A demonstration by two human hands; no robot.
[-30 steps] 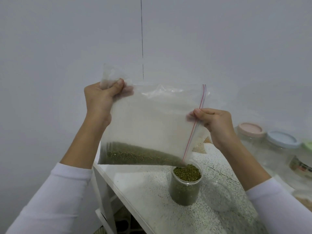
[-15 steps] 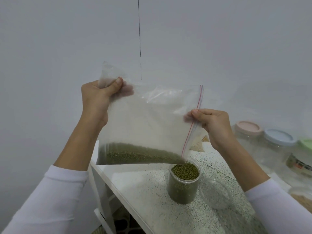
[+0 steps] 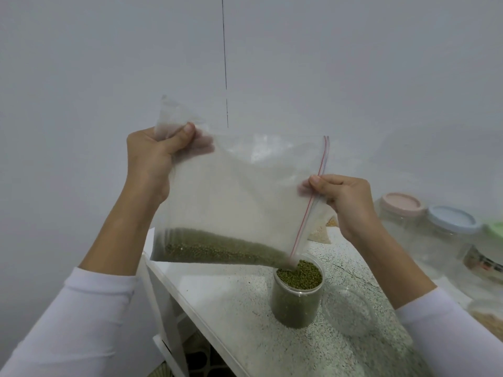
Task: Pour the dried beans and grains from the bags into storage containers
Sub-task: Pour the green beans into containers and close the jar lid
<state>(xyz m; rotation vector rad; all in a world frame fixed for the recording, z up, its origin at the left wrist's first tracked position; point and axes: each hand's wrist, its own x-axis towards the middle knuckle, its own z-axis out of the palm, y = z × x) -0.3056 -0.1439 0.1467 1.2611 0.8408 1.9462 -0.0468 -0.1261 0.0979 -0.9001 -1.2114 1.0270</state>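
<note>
A clear zip bag [image 3: 239,191] hangs tilted above the table [image 3: 245,322], its red-lined opening turned down to the right, and its lowest corner sits at the mouth of a small clear container [image 3: 298,292]. Green beans [image 3: 217,247] lie along the bag's lower edge and slope toward that corner; the container is filled with them almost to the rim. The left hand [image 3: 155,159] pinches the bag's upper left corner between thumb and curled fingers. The right hand [image 3: 343,197] pinches the zip edge partway down. Just right of the container a clear lid [image 3: 351,308] lies flat. Farther right stand jars with a pink lid [image 3: 400,204] and a blue lid [image 3: 451,220].
</note>
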